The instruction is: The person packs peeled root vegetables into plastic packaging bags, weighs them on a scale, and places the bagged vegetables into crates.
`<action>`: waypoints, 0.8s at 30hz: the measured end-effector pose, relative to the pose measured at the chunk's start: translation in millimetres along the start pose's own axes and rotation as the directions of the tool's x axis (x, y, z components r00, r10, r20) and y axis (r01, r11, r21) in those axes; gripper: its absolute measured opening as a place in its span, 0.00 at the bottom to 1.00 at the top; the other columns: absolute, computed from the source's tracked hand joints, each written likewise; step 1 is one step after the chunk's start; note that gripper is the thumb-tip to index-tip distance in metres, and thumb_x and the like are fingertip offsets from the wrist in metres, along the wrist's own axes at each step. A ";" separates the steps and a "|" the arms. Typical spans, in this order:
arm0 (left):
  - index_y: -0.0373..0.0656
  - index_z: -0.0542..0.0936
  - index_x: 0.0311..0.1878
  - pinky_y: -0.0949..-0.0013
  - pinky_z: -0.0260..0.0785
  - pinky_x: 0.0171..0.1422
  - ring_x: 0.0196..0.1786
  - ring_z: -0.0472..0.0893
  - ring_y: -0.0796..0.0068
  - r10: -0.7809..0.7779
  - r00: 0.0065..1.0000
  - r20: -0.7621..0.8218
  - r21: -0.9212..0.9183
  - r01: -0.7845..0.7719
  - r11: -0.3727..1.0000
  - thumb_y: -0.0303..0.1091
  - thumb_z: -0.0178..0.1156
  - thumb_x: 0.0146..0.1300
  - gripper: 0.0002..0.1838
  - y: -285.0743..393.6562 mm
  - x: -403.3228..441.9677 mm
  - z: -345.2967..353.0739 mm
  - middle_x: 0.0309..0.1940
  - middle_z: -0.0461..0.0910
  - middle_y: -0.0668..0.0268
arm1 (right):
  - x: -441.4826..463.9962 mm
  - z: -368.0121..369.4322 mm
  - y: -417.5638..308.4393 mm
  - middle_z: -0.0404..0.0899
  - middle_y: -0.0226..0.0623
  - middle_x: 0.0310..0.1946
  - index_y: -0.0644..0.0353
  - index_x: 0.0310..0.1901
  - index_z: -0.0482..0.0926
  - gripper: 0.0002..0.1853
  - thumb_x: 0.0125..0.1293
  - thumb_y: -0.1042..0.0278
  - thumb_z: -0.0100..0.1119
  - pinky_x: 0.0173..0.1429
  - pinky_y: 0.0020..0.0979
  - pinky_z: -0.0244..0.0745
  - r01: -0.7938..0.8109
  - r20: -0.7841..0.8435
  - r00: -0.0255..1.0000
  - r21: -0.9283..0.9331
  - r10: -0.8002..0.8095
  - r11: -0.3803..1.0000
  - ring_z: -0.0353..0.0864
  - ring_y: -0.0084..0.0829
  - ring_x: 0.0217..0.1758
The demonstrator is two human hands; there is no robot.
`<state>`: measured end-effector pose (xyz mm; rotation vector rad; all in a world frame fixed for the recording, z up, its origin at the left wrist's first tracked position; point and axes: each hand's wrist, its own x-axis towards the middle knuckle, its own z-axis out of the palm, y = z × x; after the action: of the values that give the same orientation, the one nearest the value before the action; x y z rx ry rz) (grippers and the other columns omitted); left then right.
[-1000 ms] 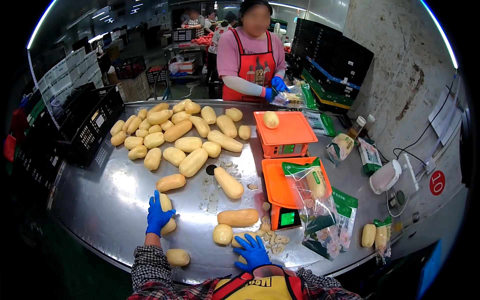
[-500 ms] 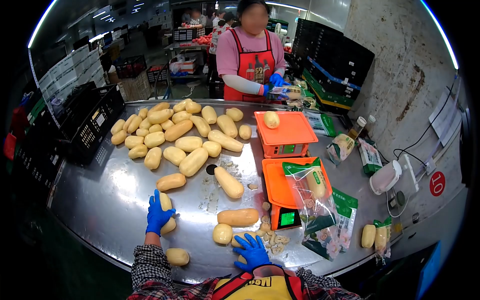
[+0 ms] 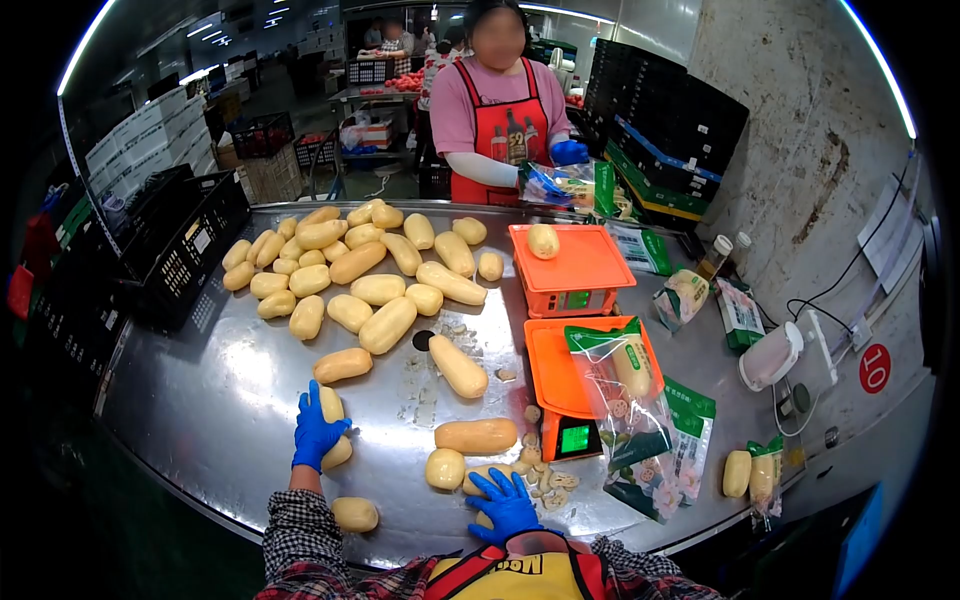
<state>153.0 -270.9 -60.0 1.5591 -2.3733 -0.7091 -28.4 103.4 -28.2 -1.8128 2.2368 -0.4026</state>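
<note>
My left hand (image 3: 318, 436), in a blue glove, is closed over a pale lotus root (image 3: 332, 404) on the steel table; part of the root is hidden under the palm. Another lotus root (image 3: 355, 514) lies close to my left wrist. My right hand (image 3: 506, 506), also blue-gloved, rests with fingers spread over a lotus root (image 3: 482, 479), partly covering it. Just beyond that hand are a short, round lotus root (image 3: 445, 468), a longer browner one (image 3: 476, 435) and some cut slices and scraps (image 3: 550, 484).
Lotus roots (image 3: 380, 290) are heaped on the steel table (image 3: 240, 400). Two orange scales (image 3: 560, 385) (image 3: 575, 265) stand right of centre, the nearer bearing a bagged lotus root (image 3: 632, 365). Printed bags (image 3: 690, 440) lie beside it. Black crates (image 3: 195, 240) border the left. A co-worker (image 3: 510, 130) stands opposite.
Both my hands stay where they were. Across the table, the co-worker's hands have moved apart, and a green-and-clear bag now shows more fully before them.
</note>
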 end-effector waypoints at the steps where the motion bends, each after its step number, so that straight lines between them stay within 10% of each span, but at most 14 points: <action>1: 0.55 0.42 0.77 0.50 0.61 0.69 0.68 0.63 0.39 -0.002 1.000 0.001 0.001 0.002 1.000 0.48 0.75 0.41 0.64 0.2 -0.3 -0.3 0.72 0.50 0.44 | -0.3 -0.4 -0.2 0.56 0.30 0.72 0.47 0.53 0.80 0.26 0.53 0.46 0.63 0.75 0.54 0.43 0.001 -0.003 1.000 0.001 -0.001 1.000 0.52 0.43 0.75; 24: 0.55 0.42 0.77 0.50 0.62 0.68 0.67 0.64 0.39 -0.007 1.000 0.000 0.010 0.007 1.000 0.48 0.76 0.41 0.65 2.1 -0.5 -1.2 0.72 0.51 0.44 | -0.2 4.9 2.6 0.56 0.29 0.73 0.46 0.53 0.80 0.26 0.53 0.46 0.63 0.75 0.56 0.41 0.004 -0.004 1.000 0.004 -0.004 1.000 0.51 0.43 0.76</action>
<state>152.1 -270.1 -57.8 1.5721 -2.3760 -0.7003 -29.1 103.7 -33.8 -1.8160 2.2338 -0.4113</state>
